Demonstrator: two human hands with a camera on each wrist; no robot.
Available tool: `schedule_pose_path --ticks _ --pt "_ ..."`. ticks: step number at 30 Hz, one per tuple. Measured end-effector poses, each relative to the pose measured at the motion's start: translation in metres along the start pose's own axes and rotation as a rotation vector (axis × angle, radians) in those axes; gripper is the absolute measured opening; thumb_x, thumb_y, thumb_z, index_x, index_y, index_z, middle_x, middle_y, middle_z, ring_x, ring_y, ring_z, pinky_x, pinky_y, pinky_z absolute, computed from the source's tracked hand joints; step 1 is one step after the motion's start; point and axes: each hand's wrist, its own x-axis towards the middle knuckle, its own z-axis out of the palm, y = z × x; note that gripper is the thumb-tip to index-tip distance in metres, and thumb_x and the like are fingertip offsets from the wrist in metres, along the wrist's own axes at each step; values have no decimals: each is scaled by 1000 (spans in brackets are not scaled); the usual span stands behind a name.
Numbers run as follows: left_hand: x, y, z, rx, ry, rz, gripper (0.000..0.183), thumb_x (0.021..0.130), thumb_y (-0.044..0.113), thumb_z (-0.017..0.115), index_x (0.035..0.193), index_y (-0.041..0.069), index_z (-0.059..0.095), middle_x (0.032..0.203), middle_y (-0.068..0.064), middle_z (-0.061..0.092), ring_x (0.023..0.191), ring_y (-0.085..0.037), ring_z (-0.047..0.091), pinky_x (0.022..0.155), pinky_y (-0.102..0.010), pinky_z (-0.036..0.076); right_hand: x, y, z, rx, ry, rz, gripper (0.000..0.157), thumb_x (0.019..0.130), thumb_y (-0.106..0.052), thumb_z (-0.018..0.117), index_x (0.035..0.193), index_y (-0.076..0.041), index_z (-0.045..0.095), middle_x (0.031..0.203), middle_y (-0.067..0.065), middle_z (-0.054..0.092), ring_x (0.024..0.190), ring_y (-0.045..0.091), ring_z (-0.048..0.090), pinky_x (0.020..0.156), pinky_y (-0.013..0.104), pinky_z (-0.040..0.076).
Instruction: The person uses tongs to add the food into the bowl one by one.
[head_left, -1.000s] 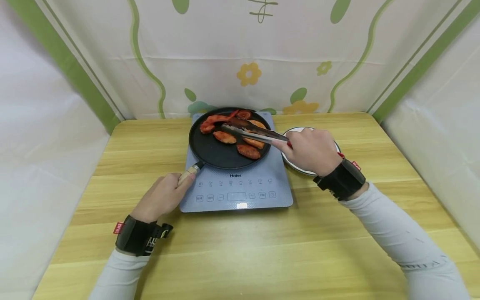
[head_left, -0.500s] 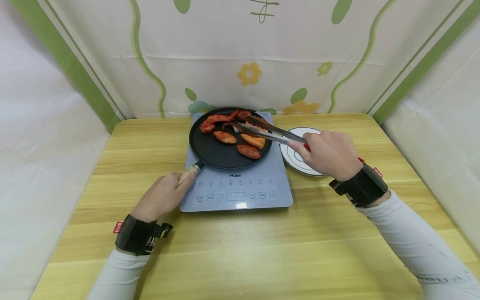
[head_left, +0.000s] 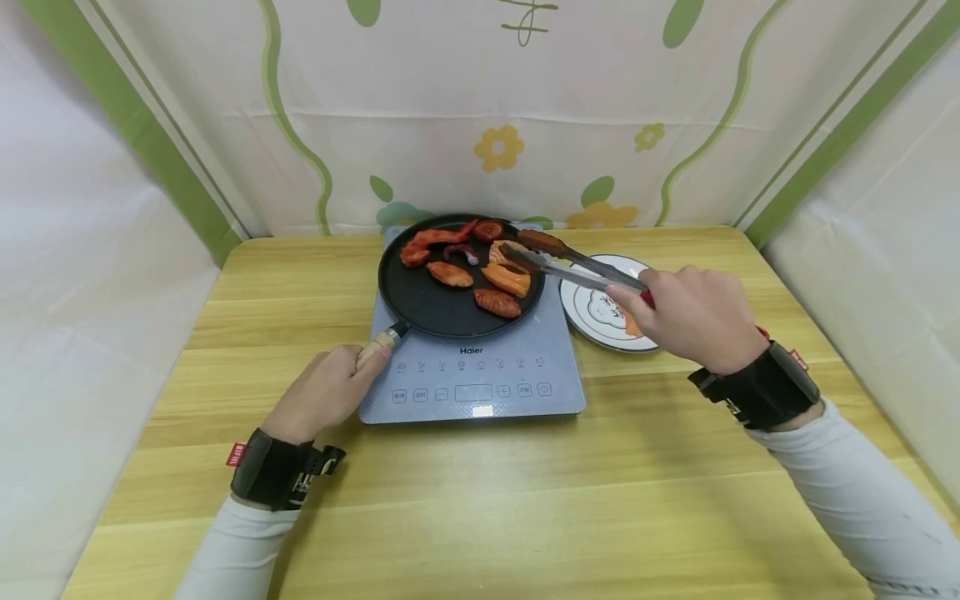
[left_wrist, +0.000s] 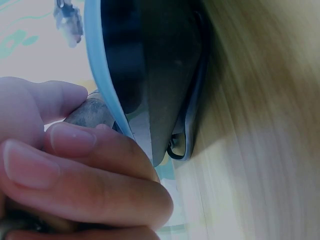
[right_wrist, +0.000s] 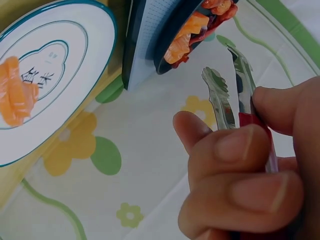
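My left hand (head_left: 322, 392) grips the wooden handle (head_left: 378, 346) of a black frying pan (head_left: 431, 312); its curled fingers show in the left wrist view. With my right hand (head_left: 690, 312) I hold metal tongs (head_left: 585, 271) with red grips. Their tips are apart over the pan's right side, and nothing shows between them in the right wrist view. In the pan lie a purple curled tentacle-like piece (head_left: 461, 252), a reddish long piece (head_left: 435, 240), a round reddish piece (head_left: 488, 230), orange slices (head_left: 506, 280) and brown wing-like pieces (head_left: 497, 303).
The pan stands on a grey induction cooktop (head_left: 472, 375) on the wooden table (head_left: 480, 500). Right of it is a white plate (head_left: 581, 317) with an orange piece (right_wrist: 17, 92), partly under my right hand in the head view. A patterned cloth (head_left: 427, 150) hangs behind.
My right hand and the tongs have moved right, from mid-pan to its right side. The purple piece now shows uncovered, and more of the plate is visible. My left hand stays put.
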Motion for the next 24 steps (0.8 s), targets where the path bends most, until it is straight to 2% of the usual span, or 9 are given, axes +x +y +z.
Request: schedule_pose_path --ticks 11,16,24 --pt "1 -1 1 0 1 -2 64 95 68 27 81 10 50 68 -6 46 51 -21 42 45 -31 32 -21 16 1 -19 -23 83 59 94 -66 37 59 -18 36 47 -2 28 40 18 31 40 33 16" --pt "1 -1 0 -7 -2 -7 63 95 68 27 82 10 50 68 -6 45 52 -21 42 45 -31 31 -30 24 4 -25 1 80 56 94 -63 42 59 -19 35 48 -4 26 40 17 29 40 33 14" --pt "1 0 -1 -10 -5 -9 64 95 68 28 82 9 47 69 -6 44 51 -21 41 45 -30 31 -45 32 7 -1 -31 119 56 94 -63 42 60 -19 35 50 -4 25 41 17 27 41 32 13"
